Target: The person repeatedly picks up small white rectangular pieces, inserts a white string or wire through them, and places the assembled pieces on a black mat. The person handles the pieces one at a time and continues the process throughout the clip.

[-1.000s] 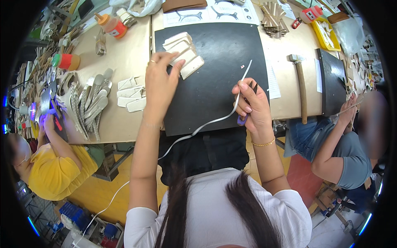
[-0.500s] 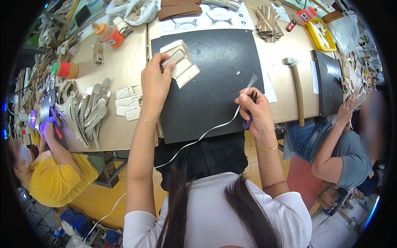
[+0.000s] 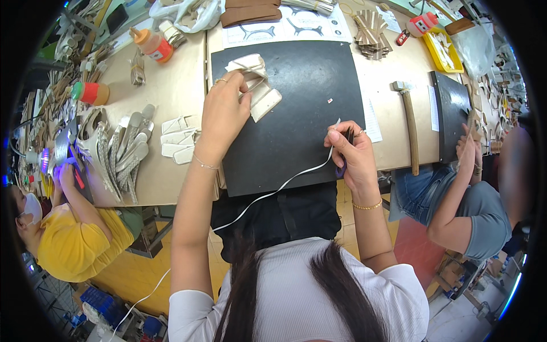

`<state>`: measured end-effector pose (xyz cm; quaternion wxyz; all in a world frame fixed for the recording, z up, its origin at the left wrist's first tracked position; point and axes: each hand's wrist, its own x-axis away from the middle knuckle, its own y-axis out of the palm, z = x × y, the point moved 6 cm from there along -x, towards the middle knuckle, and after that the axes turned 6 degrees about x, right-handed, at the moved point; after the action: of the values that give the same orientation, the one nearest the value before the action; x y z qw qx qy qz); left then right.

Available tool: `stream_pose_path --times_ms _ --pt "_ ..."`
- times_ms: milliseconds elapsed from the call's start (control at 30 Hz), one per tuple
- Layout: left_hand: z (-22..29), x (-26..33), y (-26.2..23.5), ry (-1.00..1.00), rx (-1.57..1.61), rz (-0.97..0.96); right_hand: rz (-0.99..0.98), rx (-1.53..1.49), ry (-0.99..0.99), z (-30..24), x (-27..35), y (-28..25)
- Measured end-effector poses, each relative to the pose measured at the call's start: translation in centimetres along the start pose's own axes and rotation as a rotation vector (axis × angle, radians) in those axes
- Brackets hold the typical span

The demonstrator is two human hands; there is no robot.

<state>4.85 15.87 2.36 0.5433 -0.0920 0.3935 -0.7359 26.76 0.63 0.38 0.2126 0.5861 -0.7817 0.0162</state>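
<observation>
Head view, and we go straight to the stack of pale cut pieces [image 3: 254,85] at the upper left corner of the black cutting mat [image 3: 296,114]. Our left hand [image 3: 225,114] lies on that stack, fingers closed over its near edge; half a second ago it was only arriving there, and a second ago it sat lower on the mat. Our right hand [image 3: 353,157] is clamped on a pair of scissors [image 3: 343,165] with purple handles, and it also pinches the end of a long white strip [image 3: 273,191] that trails off the mat's front edge and down past our lap. That hand has hardly shifted.

Counting outward: one hammer [image 3: 409,128] to the right of the mat, two glue bottles with red caps [image 3: 152,45] [image 3: 90,93] at the left, and a fan of grey shoe-shaped pieces [image 3: 122,151] beside a few white ones [image 3: 178,139].

A yellow tray [image 3: 441,48] at upper right holds small pale parts; we cannot tell their number.

Two other people work either side: yellow shirt [image 3: 74,245] left, grey shorts [image 3: 484,211] right.
</observation>
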Motion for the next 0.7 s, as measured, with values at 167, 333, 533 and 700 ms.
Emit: stream_pose_path --times_ms 167,333,533,700 --pt "-0.7 -1.6 -1.3 -0.194 0.083 -0.053 -0.013 -0.031 0.001 -0.1 -0.1 0.1" --pt "-2.0 -2.9 -1.1 -0.287 0.121 -0.001 0.001 -0.039 0.004 -0.1 -0.1 -0.1" --pt "-3.3 -5.0 0.9 -0.132 0.2 0.06 0.008 -0.004 0.021 0.1 0.2 0.2" --pt "-4.8 -5.2 0.6 -0.345 0.22 -0.069 0.007 -0.001 0.023 0.4 0.2 0.3"
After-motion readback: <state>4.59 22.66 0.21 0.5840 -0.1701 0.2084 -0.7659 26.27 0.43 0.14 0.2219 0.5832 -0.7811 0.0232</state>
